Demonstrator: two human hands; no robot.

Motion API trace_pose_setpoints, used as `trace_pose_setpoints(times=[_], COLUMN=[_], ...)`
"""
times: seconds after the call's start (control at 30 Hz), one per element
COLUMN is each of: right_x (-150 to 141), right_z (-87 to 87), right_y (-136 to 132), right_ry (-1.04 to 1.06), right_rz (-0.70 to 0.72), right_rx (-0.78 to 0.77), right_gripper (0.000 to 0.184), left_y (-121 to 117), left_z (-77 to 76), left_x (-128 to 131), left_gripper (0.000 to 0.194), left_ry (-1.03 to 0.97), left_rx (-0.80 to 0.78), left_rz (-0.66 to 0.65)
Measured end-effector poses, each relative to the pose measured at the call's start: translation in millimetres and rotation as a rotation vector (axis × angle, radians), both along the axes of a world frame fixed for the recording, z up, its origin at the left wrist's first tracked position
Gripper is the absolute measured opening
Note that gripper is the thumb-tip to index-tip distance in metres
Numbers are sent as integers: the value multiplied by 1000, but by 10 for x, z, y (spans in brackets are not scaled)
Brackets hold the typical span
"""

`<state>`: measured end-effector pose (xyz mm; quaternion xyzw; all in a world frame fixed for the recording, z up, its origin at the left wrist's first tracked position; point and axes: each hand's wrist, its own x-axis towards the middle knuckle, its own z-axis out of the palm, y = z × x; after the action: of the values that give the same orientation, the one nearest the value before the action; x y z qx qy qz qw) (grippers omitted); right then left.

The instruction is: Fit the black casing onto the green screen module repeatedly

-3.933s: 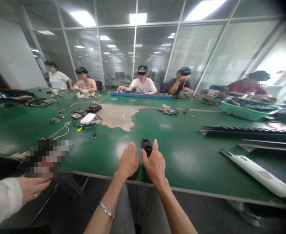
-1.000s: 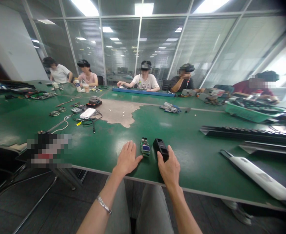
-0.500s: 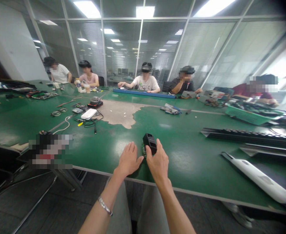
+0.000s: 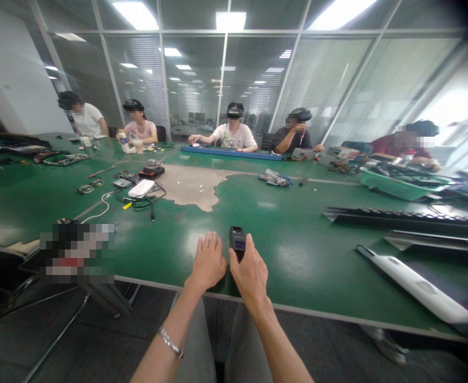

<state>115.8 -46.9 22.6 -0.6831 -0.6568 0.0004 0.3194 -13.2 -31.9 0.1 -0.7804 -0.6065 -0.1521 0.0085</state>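
Note:
A small black box-shaped device [image 4: 237, 239] with slots in its top is near the front of the green table. My right hand [image 4: 250, 270] is closed round its near part, thumb on the left side and fingers on the right. The palm hides the device's near end. Just to the left, my left hand [image 4: 208, 261] lies palm down on the tabletop, fingers stretched out and holding nothing. A narrow gap separates it from the device. A silver bracelet [image 4: 170, 342] circles my left wrist.
A white long-bodied tool [image 4: 421, 284] and black metal strips [image 4: 401, 219] lie at right. Left of centre are a white box [image 4: 141, 188] with cables and glasses [image 4: 90, 186]. Gloves [image 4: 274, 178] and a green basket [image 4: 401, 184] lie farther back. Several people sit across the table.
The black device has turned in my right hand: the green board on its left side no longer shows. My left hand's fingers have drawn together slightly, its thumb tucked in. The view has shifted slightly.

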Motion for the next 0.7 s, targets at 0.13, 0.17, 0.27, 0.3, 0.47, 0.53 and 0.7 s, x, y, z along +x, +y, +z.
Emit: trace_pose_setpoints(times=[0.13,0.17,0.27,0.3,0.47,0.53,0.7], right_x=[11,13,18,18,2,-4,-10], right_z=[-93,-109,-129,-124,-20,23,72], right_y=[-1,3,19,27,62,65,54], right_ry=[1,4,26,35,41,24,-15], right_rz=[-2,-5,2,7,20,6,-7], right_rx=[22,19,26,36,37,14,-24], right_gripper=[66,67,75,78,84,82,73], left_y=[-13,-15,-13,-9,1,-7,-29], left_z=[-10,-13,-23,-26,-22,-10,18], left_x=[-4,-5,-9,-10,-9,-9,-9], left_gripper=[53,52,52,51,48,48,48], left_ry=[3,6,5,2,-12,-12,0], left_rx=[14,17,23,23,19,18,16], left_rz=[-16,-18,-21,-22,-24,-26,-30])
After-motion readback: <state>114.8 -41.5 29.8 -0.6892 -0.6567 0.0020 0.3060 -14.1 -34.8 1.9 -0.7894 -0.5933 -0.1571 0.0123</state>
